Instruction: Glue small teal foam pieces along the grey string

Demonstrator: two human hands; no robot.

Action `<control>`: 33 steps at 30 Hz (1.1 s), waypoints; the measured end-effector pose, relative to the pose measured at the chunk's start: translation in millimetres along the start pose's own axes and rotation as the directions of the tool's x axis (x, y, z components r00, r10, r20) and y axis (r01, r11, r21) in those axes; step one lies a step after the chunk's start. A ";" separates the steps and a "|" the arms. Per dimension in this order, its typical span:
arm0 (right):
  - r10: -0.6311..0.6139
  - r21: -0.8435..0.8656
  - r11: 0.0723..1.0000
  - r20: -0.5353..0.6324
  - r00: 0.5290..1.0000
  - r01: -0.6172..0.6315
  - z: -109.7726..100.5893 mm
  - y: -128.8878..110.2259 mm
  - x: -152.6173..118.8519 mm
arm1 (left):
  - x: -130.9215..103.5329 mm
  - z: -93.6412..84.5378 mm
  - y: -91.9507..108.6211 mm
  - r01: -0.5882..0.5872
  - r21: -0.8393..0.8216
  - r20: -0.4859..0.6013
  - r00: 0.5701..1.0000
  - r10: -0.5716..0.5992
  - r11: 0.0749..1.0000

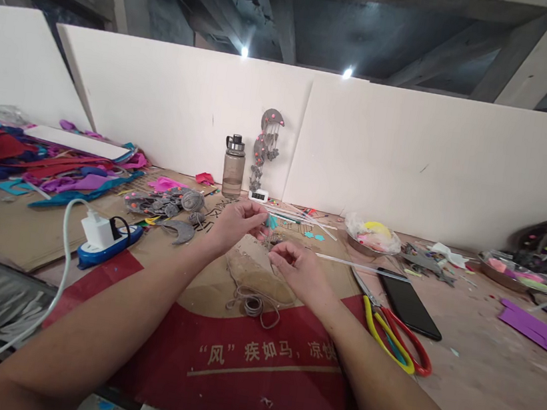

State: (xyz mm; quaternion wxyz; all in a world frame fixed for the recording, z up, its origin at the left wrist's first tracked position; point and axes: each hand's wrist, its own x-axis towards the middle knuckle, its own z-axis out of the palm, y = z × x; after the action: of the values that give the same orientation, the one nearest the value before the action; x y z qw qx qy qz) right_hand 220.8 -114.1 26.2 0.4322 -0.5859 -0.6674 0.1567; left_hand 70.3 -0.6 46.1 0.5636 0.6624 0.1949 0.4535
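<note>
The left hand (pixel 236 230) pinches a teal piece (pixel 272 221) up, likely for visibility; the right hand's (pixel 302 273) grip is unclear.

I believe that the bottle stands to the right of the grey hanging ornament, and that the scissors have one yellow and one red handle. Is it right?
Not quite: the head view shows the bottle to the left of the grey hanging ornament. The scissors do have one yellow and one red handle.
</note>
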 end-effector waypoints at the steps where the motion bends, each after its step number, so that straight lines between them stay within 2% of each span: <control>1: 0.003 -0.020 1.000 0.011 1.000 -0.003 -6.9 0.9 1.7 | 1.5 -2.3 -0.1 -0.002 -0.023 -0.019 1.000 0.002 1.000; 3: 0.042 -0.088 0.995 -0.048 0.998 -0.046 -24.5 4.1 5.8 | 4.5 -7.5 1.1 -0.011 -0.062 -0.054 0.999 0.008 0.998; 4: 0.062 -0.141 0.987 -0.132 0.989 -0.081 -33.8 6.8 7.8 | 5.8 -10.0 2.3 -0.019 -0.080 -0.072 0.997 0.013 0.997; 7: 0.074 -0.440 0.876 -0.284 0.956 -0.198 -53.0 19.2 11.2 | 8.5 -16.1 6.5 -0.028 -0.123 -0.119 0.993 0.013 0.992; 9: 0.171 -0.554 0.788 -0.219 0.960 -0.267 -52.9 30.6 10.7 | 9.6 -18.4 7.9 -0.019 -0.143 -0.136 0.991 -0.001 0.990; 11: 0.264 -0.587 0.765 -0.091 0.960 -0.265 -43.5 42.0 8.9 | 10.5 -19.4 7.7 -0.012 -0.156 -0.142 0.990 -0.010 0.988; 13: 0.289 -0.584 0.761 -0.087 0.953 -0.284 -31.1 51.1 6.9 | 10.8 -19.6 6.7 -0.021 -0.152 -0.145 0.989 -0.001 0.988; 15: 0.314 -0.532 0.779 -0.125 0.941 -0.331 -21.7 56.9 6.1 | 10.5 -19.3 5.7 -0.035 -0.132 -0.149 0.989 0.015 0.991; 18: 0.326 -0.340 0.866 -0.173 0.929 -0.367 -17.8 60.3 7.9 | 9.4 -19.3 4.4 -0.045 -0.098 -0.153 0.988 0.030 0.994; 20: 0.306 -0.220 0.912 -0.193 0.932 -0.345 -19.3 59.8 10.4 | 9.3 -19.7 2.9 -0.055 -0.079 -0.154 0.987 0.042 0.995; 23: 0.275 -0.129 0.942 -0.238 0.931 -0.311 -21.5 55.0 14.2 | 10.5 -20.3 0.2 -0.071 -0.053 -0.153 0.986 0.062 0.996; 26: 0.243 0.080 0.970 -0.324 0.914 -0.230 -21.6 43.7 16.0 | 12.2 -20.0 -0.8 -0.064 -0.065 -0.170 0.984 0.052 0.996; 28: 0.236 0.246 0.957 -0.360 0.903 -0.152 -20.9 32.7 15.4 | 12.7 -19.7 -0.5 -0.044 -0.081 -0.185 0.982 0.029 0.996; 31: 0.184 0.402 0.915 -0.331 0.925 -0.038 -19.9 14.6 12.1 | 12.6 -20.2 -0.4 0.001 -0.050 -0.196 0.980 -0.011 0.999; 33: 0.124 0.439 0.898 -0.295 0.947 0.019 -19.1 5.1 8.9 | 12.5 -21.2 -1.5 0.021 -0.005 -0.207 0.978 -0.021 1.000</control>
State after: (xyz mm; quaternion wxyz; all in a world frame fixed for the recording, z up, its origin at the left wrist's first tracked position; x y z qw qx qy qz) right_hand 239.1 -110.3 37.1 0.6487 -0.5097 -0.5213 0.2182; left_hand 59.7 21.4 48.5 0.5458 0.6087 0.2590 0.5142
